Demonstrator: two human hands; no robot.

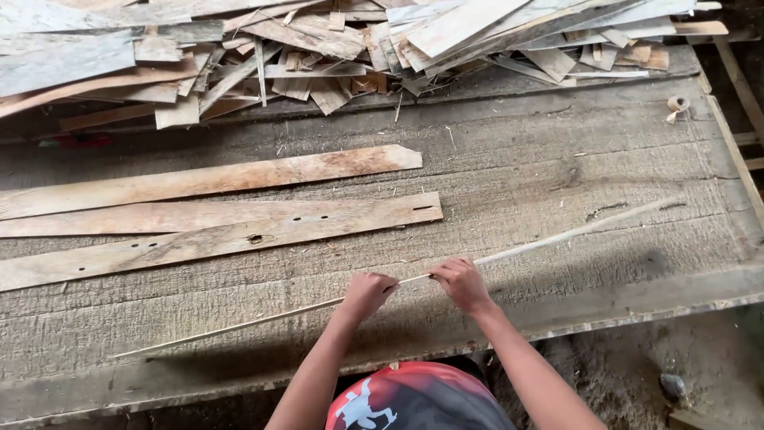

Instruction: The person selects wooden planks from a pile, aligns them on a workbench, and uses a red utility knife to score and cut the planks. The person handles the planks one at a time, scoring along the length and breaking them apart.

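Right, both hands on thin wooden strip [414, 279] — your left hand [368, 293] fisted around it, right hand [460, 280] pinching it just beside. Strip runs diagonally along workbench [509, 183] near edge; three planks [215, 209] toward left edge, scrap pile [334, 48] at far edge.

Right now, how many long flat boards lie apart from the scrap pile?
3, side by side left of centre: the top board, the middle board, the bottom board. More may be hidden in the pile.

Bare workbench [557, 159] lies open ahead of the hands.
Three flat boards [215, 215] block the left; a scrap-wood heap [334, 48] walls the far edge.
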